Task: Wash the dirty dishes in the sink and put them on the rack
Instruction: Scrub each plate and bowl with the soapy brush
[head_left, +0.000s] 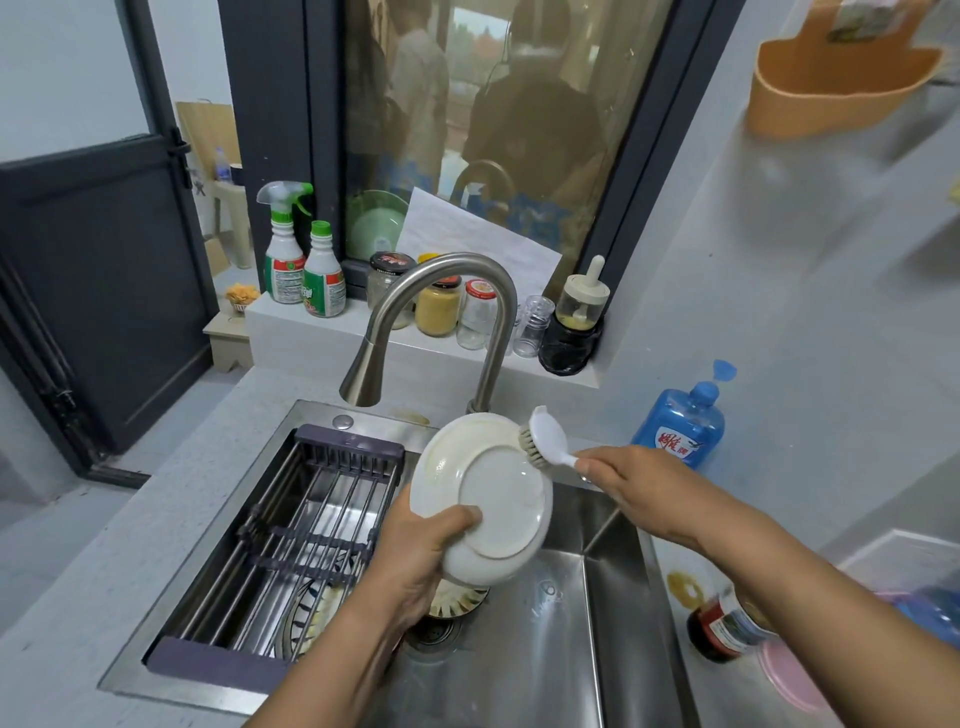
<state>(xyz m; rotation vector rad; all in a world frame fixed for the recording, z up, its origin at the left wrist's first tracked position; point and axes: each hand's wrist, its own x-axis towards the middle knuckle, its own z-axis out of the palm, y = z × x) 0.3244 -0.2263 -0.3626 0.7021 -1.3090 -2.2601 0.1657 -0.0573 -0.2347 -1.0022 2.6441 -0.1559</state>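
From my station I count two hands, the left hand (421, 561) and the right hand (639, 483). There is one white plate (483, 499), one dish brush (545, 441), one faucet (452, 265), one sink (613, 597) and one drying rack (311, 519). In the sink I make out at least two more dishes, partly hidden: a striped dish (306, 618) and a ribbed dish (457, 598).

On the ledge I count:
- two green-capped cleaners, a trigger sprayer (284, 249) and a capped bottle (323, 275)
- four jars, namely a dark-lidded jar (387, 283), a mustard-yellow jar (438, 310), a red-lidded jar (477, 317) and a dispenser jar (574, 322)
- one clear glass (532, 326)

I also see one blue soap bottle (680, 421).
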